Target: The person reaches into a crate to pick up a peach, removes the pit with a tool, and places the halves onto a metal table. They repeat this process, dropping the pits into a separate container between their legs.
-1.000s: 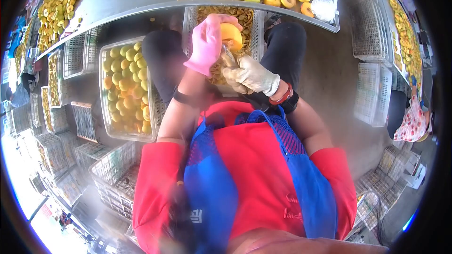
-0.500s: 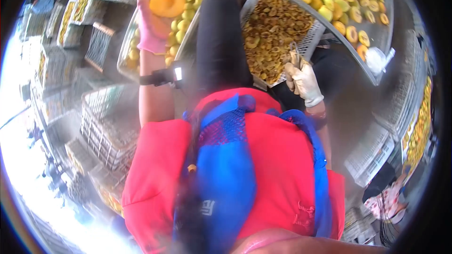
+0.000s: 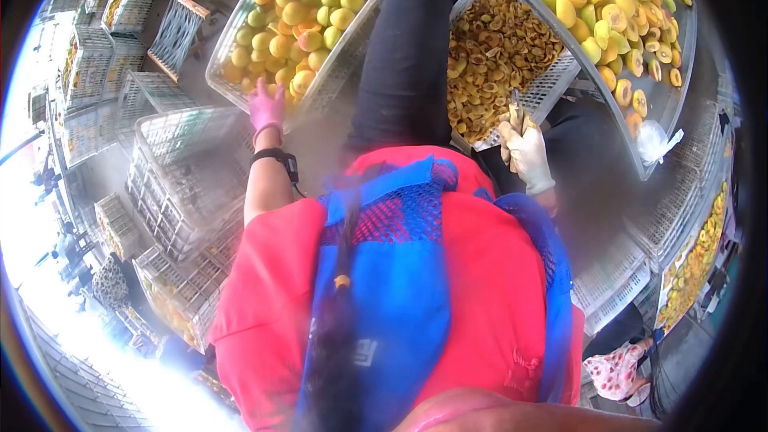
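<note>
My left hand [image 3: 266, 106], in a pink glove, is at the near edge of a white crate [image 3: 218, 56], fingers spread and nothing held. Inside that crate lie many whole yellow-green fruits [image 3: 296, 12] that look like apricots or small peaches. My right hand [image 3: 526, 152], in a white glove, is closed around a small metal tool [image 3: 515, 98] whose tip points up. It is over the near right corner of a second crate [image 3: 552, 72], which holds brown-yellow fruit scraps [image 3: 496, 56]. My knee [image 3: 408, 32] comes between the two crates.
A metal table [image 3: 592, 72] at the upper right carries a heap of halved fruit [image 3: 616, 4] and a clear plastic bag [image 3: 654, 142]. Stacked crates [image 3: 180, 184] stand on my left, with a small woven stool [image 3: 178, 36] beyond. Another person [image 3: 616, 370] is at the lower right.
My left hand has drawn back to the crate's near edge, and the large orange fruit piece beside it is out of sight. My right hand keeps its grip on the tool. The view has shifted.
</note>
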A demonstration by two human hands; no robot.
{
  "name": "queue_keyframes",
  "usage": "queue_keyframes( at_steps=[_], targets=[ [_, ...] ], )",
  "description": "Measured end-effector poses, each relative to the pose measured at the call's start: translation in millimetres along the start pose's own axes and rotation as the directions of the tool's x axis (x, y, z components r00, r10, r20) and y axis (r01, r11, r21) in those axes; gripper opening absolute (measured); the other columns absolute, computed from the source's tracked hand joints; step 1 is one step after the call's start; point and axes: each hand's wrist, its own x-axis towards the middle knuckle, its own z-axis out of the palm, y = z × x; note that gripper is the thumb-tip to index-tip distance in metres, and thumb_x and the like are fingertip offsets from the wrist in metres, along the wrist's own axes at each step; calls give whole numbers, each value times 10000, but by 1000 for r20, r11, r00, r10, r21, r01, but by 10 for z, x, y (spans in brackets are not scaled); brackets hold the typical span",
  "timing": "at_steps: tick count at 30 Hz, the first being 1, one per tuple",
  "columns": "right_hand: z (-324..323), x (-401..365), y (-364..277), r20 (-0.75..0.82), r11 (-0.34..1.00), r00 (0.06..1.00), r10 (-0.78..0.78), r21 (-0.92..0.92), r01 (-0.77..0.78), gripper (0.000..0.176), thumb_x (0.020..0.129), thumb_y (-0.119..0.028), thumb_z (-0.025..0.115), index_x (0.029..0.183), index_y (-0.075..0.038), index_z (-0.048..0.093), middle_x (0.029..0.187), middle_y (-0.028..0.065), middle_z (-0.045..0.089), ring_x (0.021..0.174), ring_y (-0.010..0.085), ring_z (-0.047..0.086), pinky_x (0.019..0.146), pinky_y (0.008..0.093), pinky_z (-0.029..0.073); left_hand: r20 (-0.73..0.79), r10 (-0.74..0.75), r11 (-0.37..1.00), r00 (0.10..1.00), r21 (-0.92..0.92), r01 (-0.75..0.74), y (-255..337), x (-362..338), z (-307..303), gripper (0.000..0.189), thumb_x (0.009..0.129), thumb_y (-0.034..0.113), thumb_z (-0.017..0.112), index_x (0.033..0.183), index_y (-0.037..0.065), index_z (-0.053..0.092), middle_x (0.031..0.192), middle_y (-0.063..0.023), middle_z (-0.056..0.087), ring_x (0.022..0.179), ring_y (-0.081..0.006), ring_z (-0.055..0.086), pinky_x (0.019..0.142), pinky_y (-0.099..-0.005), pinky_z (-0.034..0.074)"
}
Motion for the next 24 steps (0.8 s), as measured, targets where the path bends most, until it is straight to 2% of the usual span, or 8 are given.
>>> queue_keyframes(
  at_steps=[1, 2, 3, 5, 11, 13, 19, 24],
  targets=[
    [-5, 2, 11, -6, 1000, 1000, 7, -1, -7, 120, 942, -82, 581, 1053, -61, 542, 699, -22, 502, 476, 61, 450, 428, 213, 381, 78, 53, 999, 996, 6, -54, -110, -30, 190, 597, 953, 482, 510, 1416, 110, 456, 1497, -232, 388, 1336, -379, 431, 1093, -440, 371],
    [2, 3, 27, -9, 1000, 1000, 6, -13, -6, 117, 943, -81, 580, 1052, -61, 543, 701, -22, 506, 475, 62, 453, 429, 213, 384, 372, 363, 663, 854, 541, -517, -349, 148, 502, 569, 1002, 463, 394, 1489, 168, 382, 1548, -191, 338, 1438, -386, 280, 1177, -442, 254],
    [10, 18, 38, -17, 1000, 1000, -1, -23, 0, 114, 944, -79, 578, 1051, -60, 544, 703, -22, 510, 475, 64, 455, 430, 213, 386, 288, 88, 982, 954, 137, -132, -579, 51, 897, 571, 1018, 453, 329, 1526, 192, 337, 1597, -149, 263, 1492, -389, 131, 1218, -432, 155],
    [28, 68, 55, -28, 999, 999, -15, -38, 14, 112, 945, -75, 575, 1051, -59, 546, 704, -22, 516, 475, 66, 461, 432, 213, 390, 351, 42, 997, 935, 45, -62, -528, 24, 897, 577, 1016, 441, 319, 1531, 183, 336, 1614, -161, 206, 1506, -375, 83, 1226, -415, 128],
    [86, 149, 184, -47, 986, 993, -104, -136, 97, 134, 952, -130, 604, 1061, -72, 552, 740, -31, 544, 493, 57, 475, 445, 219, 394, 318, 424, 846, 848, 195, -496, -1276, 601, 1418, 489, 988, 374, 431, 1381, 101, 529, 1464, -233, 442, 1376, -388, 382, 1139, -439, 312],
    [2, 200, 324, -23, 922, 960, -279, -287, 261, 174, 946, -152, 625, 1094, -84, 564, 742, -35, 559, 495, 50, 482, 433, 233, 366, 400, -33, 998, 916, -33, 50, 64, 153, 328, 449, 948, 247, 564, 1340, 31, 534, 1364, -242, 532, 1282, -361, 494, 1051, -434, 413],
    [-86, 96, 138, -90, 936, 979, -182, -321, 145, 295, 916, -211, 641, 1130, -21, 574, 769, 140, 646, 662, 206, 636, 623, 364, 488, -346, 508, 713, 789, -344, -611, 2046, 51, -563, 423, 948, 209, 622, 1312, 4, 556, 1143, -174, 653, 1047, -320, 646, 845, -387, 529],
    [-149, 105, 175, -103, 917, 951, -291, -312, 247, 268, 901, -194, 626, 1069, 3, 555, 785, 186, 652, 691, 290, 645, 656, 395, 492, 187, 752, 506, 632, -779, -370, 3912, -716, -826, 435, 949, 209, 635, 1357, 81, 556, 1316, -111, 587, 1112, -182, 620, 825, -295, 538]
  ],
)
